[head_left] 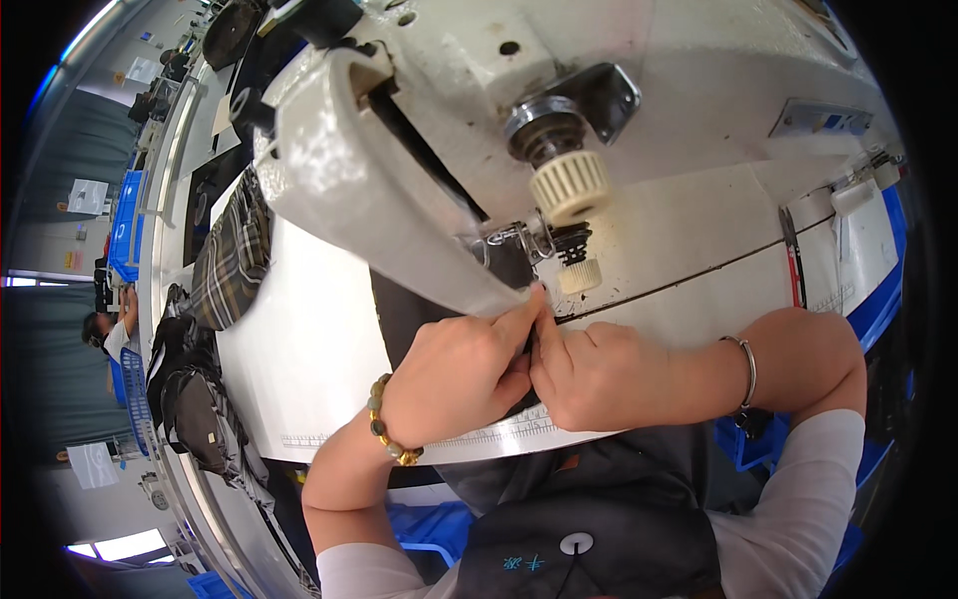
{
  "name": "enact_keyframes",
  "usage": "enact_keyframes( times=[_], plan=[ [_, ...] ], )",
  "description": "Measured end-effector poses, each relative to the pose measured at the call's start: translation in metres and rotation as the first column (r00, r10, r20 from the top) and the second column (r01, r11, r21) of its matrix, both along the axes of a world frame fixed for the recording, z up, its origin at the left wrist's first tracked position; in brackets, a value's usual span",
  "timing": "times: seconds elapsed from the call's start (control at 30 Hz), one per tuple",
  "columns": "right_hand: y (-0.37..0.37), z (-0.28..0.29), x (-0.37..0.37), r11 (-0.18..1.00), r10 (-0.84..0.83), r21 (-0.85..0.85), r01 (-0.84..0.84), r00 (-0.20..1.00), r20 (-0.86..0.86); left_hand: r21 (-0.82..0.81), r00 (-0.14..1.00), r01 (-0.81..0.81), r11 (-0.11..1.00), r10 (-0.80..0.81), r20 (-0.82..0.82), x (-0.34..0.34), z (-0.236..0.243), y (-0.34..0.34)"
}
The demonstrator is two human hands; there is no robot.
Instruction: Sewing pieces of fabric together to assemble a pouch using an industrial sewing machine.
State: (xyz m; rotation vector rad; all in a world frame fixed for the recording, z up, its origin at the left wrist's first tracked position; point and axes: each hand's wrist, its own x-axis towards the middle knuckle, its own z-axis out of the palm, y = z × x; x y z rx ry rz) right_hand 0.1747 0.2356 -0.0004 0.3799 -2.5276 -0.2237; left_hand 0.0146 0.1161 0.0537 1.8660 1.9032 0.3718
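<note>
A white sewing machine [349,200] stands in front of me, its head reaching down toward both hands. Dark fabric [401,317] lies on the white machine table beneath the head. My left hand [454,369], below a beaded bracelet, is closed on the fabric's edge close to the needle area. Right beside it, my right hand [594,369] is closed too, its fingertips meeting the left ones on the same edge. A cream tension knob [569,187] and a smaller cream knob [580,277] sit just beyond the fingers. The needle itself is hidden.
Plaid fabric [232,265] and a heap of dark cloth [200,399] hang at the table's left edge. Red-handled scissors or tweezers [795,262] lie on the right. A printed ruler [499,432] runs along the front edge. Another person [115,324] works far left.
</note>
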Motion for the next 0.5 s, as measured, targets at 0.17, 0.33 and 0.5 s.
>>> enact_keyframes(
  times=[0.17,0.33,0.5],
  plan=[
    [0.008,-0.002,-0.009,1.0,-0.018,0.021,0.018,1.0,-0.01,0.072,0.995,-0.046,0.996,0.052,-0.085,-0.003,-0.004,0.007],
    [0.016,0.001,-0.011,0.999,0.033,-0.043,-0.032,0.999,0.01,-0.038,0.955,-0.282,0.959,0.277,-0.112,0.005,0.009,-0.015],
    [0.014,0.002,-0.011,0.993,0.054,-0.106,-0.05,0.998,0.036,0.06,0.86,-0.464,0.884,0.433,0.271,0.003,0.009,-0.022]
  ],
)
